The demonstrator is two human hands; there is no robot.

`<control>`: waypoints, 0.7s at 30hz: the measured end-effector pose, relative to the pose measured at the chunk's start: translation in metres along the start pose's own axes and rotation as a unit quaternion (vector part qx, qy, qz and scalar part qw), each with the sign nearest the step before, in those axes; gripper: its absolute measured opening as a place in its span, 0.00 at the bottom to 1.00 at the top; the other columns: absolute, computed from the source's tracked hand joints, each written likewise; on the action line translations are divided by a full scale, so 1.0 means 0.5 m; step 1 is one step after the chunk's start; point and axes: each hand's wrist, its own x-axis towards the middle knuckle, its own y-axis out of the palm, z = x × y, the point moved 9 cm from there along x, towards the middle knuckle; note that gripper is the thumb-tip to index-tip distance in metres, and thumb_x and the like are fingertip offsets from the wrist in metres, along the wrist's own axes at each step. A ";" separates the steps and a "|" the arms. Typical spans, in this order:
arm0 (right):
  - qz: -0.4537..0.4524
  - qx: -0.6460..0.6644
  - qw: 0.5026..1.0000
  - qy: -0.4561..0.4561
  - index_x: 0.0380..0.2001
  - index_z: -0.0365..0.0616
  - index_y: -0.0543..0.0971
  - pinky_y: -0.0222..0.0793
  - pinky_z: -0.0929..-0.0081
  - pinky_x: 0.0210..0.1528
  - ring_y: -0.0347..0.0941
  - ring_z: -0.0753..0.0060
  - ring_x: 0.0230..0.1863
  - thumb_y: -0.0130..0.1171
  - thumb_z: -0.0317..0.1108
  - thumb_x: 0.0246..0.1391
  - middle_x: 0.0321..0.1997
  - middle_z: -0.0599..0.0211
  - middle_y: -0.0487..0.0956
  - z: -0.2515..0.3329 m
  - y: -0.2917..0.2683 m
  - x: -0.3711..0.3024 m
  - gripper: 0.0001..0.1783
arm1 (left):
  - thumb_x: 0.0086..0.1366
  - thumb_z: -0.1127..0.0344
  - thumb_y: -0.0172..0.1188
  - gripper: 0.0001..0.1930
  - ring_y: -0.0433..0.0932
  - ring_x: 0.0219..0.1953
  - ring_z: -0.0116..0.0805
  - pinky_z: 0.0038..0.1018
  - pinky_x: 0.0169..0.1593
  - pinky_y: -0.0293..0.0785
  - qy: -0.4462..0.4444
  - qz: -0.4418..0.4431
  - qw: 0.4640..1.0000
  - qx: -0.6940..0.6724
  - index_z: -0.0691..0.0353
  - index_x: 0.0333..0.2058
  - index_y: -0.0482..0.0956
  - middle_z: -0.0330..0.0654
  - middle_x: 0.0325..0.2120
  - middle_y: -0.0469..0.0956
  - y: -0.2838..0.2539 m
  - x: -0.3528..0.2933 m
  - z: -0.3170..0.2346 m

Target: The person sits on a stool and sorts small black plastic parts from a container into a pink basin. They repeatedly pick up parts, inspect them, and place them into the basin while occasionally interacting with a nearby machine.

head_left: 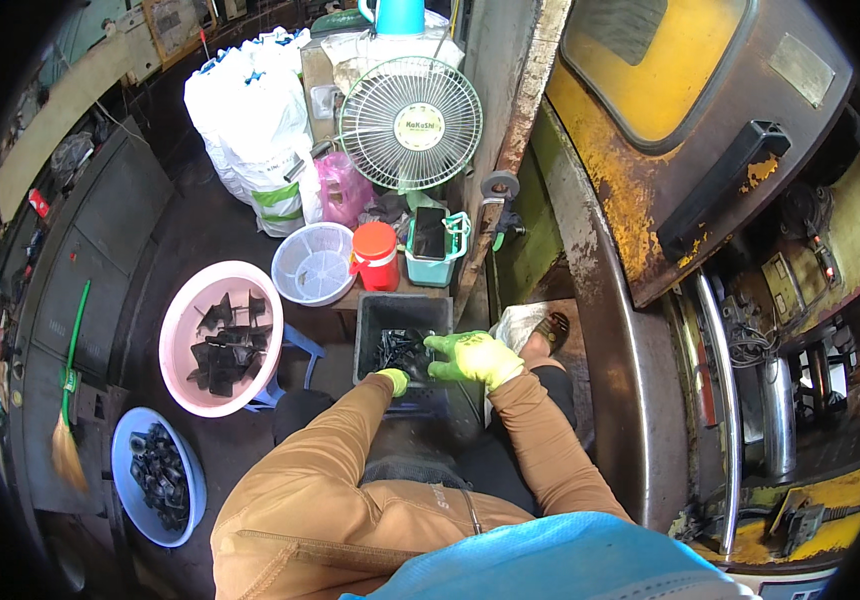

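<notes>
A black rectangular bin (362, 330) stands in front of me, with several small black parts (402, 345) in it. My right hand (477, 358), in a yellow-green glove, is over the bin's right side. Its fingers point left and are spread apart, and nothing shows held in them. My left hand (394, 380), gloved the same, is low at the bin's near edge beside the black parts. Its fingers are mostly hidden, so I cannot tell whether it grips a part.
To the left, a pink basin (172, 345) on a blue stool (300, 350) holds larger black pieces; a blue basin (122, 450) holds dark parts. Beyond the bin are a red jug (377, 262), a white basket (312, 262) and a fan (410, 120). A large machine (630, 380) borders the right.
</notes>
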 end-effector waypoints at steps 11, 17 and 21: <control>-0.019 -0.009 1.000 -0.018 0.60 0.45 0.72 0.68 0.61 0.58 0.74 0.51 0.56 0.57 0.54 0.53 0.59 0.52 0.75 0.003 -0.002 0.000 0.35 | 0.64 0.64 0.53 0.19 0.78 0.52 0.39 0.32 0.57 0.70 -0.012 0.007 1.000 -0.014 0.50 0.54 0.77 0.38 0.49 0.80 -0.007 -0.008 -0.004; -0.021 -0.010 1.000 -0.018 0.59 0.45 0.72 0.69 0.60 0.56 0.75 0.49 0.54 0.57 0.54 0.52 0.54 0.48 0.77 0.006 -0.005 0.000 0.35 | 0.64 0.63 0.54 0.19 0.78 0.52 0.39 0.33 0.58 0.70 -0.016 0.010 1.000 -0.019 0.50 0.54 0.77 0.38 0.49 0.79 -0.012 -0.010 -0.008; -0.017 -0.011 1.000 -0.012 0.59 0.45 0.72 0.70 0.59 0.55 0.75 0.49 0.53 0.57 0.53 0.52 0.53 0.48 0.78 0.005 -0.004 0.003 0.35 | 0.64 0.63 0.54 0.19 0.77 0.53 0.39 0.33 0.58 0.70 -0.018 0.011 1.000 -0.020 0.50 0.54 0.77 0.38 0.50 0.79 -0.015 -0.010 -0.008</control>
